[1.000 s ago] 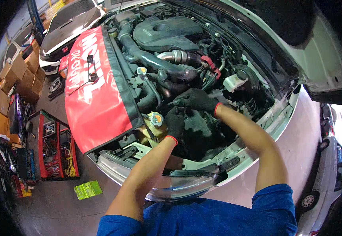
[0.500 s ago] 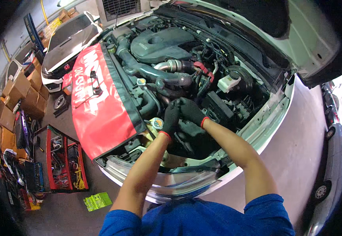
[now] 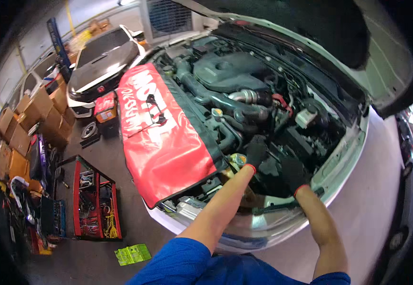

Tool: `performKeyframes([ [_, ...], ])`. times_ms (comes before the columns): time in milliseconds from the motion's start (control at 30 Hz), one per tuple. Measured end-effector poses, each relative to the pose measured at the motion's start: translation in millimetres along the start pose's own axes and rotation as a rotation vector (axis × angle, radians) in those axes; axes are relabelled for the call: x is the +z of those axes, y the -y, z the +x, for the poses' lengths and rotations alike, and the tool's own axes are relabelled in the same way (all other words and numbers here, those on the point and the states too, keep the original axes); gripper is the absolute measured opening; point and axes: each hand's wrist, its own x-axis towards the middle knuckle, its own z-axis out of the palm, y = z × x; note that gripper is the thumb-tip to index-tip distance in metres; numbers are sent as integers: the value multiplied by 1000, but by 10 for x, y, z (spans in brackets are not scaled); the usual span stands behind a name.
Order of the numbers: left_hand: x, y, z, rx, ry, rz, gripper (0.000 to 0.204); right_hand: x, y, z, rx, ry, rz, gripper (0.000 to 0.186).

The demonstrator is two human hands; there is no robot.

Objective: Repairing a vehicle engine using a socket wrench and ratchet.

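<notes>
Both my hands wear black gloves with red cuffs and reach into a car's engine bay. My left hand is curled beside a round cap with a yellow-green label, in front of the dark hoses. Whatever its fingers hold is hidden. Lower and to the right, my right hand is over the dark front corner of the bay; its fingers blend into the background. A thin greyish bar shows between the two hands, too blurred to name. Beyond them lie a silver-and-black intake pipe and the black engine cover.
A red cover sheet drapes over the car's front left, with small black items on it. Overhead right is the raised hood. On the floor stand an open red toolbox, a green packet and cardboard boxes. Another car is behind.
My hands were together over the engine bay and are now apart, the right one drawn back toward me and to the right. The whole view has shifted, so the car appears farther right.
</notes>
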Motion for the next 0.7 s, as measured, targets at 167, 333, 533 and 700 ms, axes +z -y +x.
performKeyframes([
  [167, -40, 130, -29, -146, -22, -200, 23, 136, -9, 202, -249, -72, -237, 36],
  [333, 79, 11, 108, -343, -62, -298, 28, 503, -472, 337, -230, -96, -383, 26],
  [533, 64, 109, 29, 236, -219, 419, 17, 257, -235, 215, -266, 48, -301, 47],
  [700, -12, 61, -48, 193, -166, 118, 10, 202, 178, 42, -46, -101, -49, 33],
])
